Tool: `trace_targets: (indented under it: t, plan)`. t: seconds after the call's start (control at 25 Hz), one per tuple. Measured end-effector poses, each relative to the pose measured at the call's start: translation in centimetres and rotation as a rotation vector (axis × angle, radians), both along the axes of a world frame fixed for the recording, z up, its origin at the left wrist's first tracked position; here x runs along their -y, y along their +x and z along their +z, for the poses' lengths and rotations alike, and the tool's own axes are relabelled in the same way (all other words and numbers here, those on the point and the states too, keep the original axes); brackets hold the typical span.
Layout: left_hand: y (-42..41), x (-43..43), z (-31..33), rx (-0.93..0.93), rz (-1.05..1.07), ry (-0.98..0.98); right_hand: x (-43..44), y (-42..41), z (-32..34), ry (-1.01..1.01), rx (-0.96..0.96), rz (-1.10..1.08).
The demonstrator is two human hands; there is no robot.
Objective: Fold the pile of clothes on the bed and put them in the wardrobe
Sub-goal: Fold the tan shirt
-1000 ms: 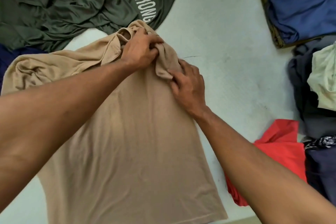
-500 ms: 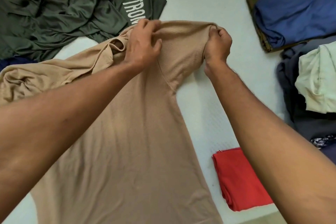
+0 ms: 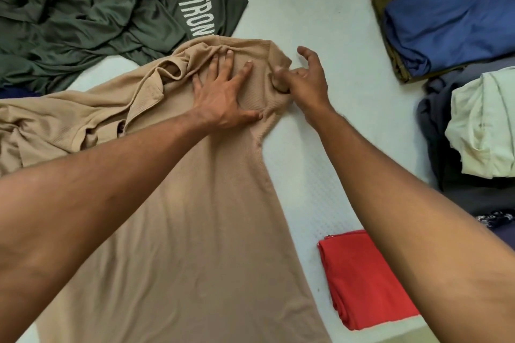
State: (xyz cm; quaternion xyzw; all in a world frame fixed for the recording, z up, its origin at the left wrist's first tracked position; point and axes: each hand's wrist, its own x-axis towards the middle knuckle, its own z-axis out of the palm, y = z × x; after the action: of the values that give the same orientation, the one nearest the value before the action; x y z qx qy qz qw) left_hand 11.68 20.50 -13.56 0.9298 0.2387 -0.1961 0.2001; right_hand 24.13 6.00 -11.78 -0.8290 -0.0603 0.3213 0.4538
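Where half a second ago both my hands gripped the raised sleeve, my left hand [image 3: 223, 92] now lies flat, fingers spread, pressing the tan shirt [image 3: 195, 231] onto the bed [image 3: 320, 147]. My right hand [image 3: 306, 81] has let go, its fingers loosely curled at the sleeve's edge. The shirt lies lengthwise before me, its left side bunched. A crumpled green shirt [image 3: 83, 8] touches its far end. To the right lie a folded blue garment [image 3: 451, 17], a pale green one [image 3: 485, 125] on grey cloth [image 3: 468, 195], and a folded red cloth [image 3: 362, 278].
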Motion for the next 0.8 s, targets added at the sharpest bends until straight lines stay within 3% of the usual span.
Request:
trace_targets:
  t: [0.08,0.28,0.4,0.48,0.56,0.68,0.72,0.8]
  plan:
    - [0.6,0.0,0.3,-0.034,0.007,-0.023,0.7,0.0,-0.2,0.014,0.063,0.021]
    - [0.8,0.1,0.4,-0.066,0.0,-0.03,1.1,1.0,2.0,0.267,0.281,-0.174]
    - [0.9,0.1,0.3,-0.086,-0.017,-0.022,-0.3,-0.1,3.0,0.098,0.545,0.025]
    - [0.7,0.0,0.4,-0.024,0.019,-0.042,-1.5,-0.8,3.1,0.041,0.6,0.057]
    - [0.1,-0.2,0.3,0.267,0.204,-0.169,-2.9,-1.4,3.3,0.079,0.603,0.057]
    - [-1.2,-1.9,2.0,0.711,0.832,-0.586,-5.6,-4.7,4.0,0.167,0.598,0.192]
    - [-1.7,-2.7,2.7,0.738,1.022,-0.723,-6.6,-6.4,4.2,0.2,0.558,0.28]
    - [-3.6,-4.0,3.7,0.61,1.211,-0.828,-7.7,-10.3,4.3,0.226,0.353,0.522]
